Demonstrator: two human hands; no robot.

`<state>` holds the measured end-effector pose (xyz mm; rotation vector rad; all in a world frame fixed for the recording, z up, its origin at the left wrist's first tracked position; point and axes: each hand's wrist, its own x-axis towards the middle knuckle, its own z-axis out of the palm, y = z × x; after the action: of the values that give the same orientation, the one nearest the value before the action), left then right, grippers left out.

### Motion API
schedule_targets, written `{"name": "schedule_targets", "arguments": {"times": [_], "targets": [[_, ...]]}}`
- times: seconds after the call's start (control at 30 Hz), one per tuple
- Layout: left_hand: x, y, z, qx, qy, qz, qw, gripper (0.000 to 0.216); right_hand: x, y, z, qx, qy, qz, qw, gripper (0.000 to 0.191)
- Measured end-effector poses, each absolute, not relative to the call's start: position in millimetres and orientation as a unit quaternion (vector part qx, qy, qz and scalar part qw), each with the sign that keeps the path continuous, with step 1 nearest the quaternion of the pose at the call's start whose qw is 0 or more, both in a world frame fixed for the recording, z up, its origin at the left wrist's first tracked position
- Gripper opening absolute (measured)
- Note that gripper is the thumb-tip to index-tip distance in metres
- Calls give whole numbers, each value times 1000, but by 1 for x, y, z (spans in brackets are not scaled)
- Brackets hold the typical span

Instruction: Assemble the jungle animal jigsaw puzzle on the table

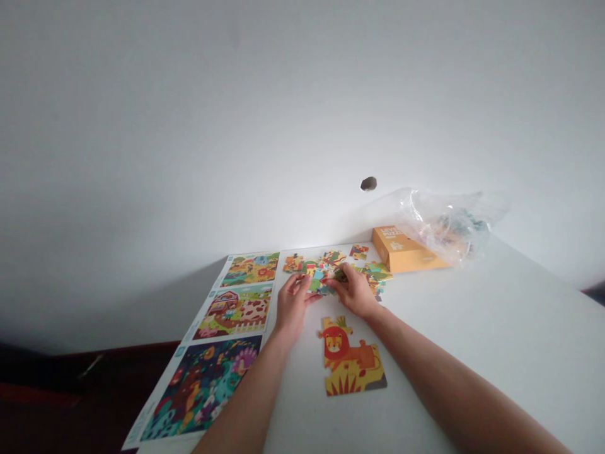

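Both my hands reach forward over a white table (pixel 472 328) to a heap of loose colourful puzzle pieces (pixel 331 268). My left hand (pixel 292 304) rests at the heap's near left edge, fingers curled on pieces. My right hand (pixel 354 291) pinches a small piece at the middle of the heap. Nearer to me, between my forearms, lies a partly joined lion puzzle (pixel 350 358), orange and yellow.
A long sheet of picture guides (pixel 222 334) lies along the table's left edge, with three printed scenes. An orange puzzle box (pixel 404 251) stands at the back right, a crumpled clear plastic bag (pixel 449 221) against it. The wall behind has a dark hole (pixel 368 183).
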<state>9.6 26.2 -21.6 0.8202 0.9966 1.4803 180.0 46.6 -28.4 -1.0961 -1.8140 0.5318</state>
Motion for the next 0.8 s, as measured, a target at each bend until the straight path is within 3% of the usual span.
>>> {"name": "schedule_targets", "arguments": {"times": [0.8], "targets": [[0,34,-22,259,406,684,548,36,183,44,-24,-437,-700,228,517,18]]}}
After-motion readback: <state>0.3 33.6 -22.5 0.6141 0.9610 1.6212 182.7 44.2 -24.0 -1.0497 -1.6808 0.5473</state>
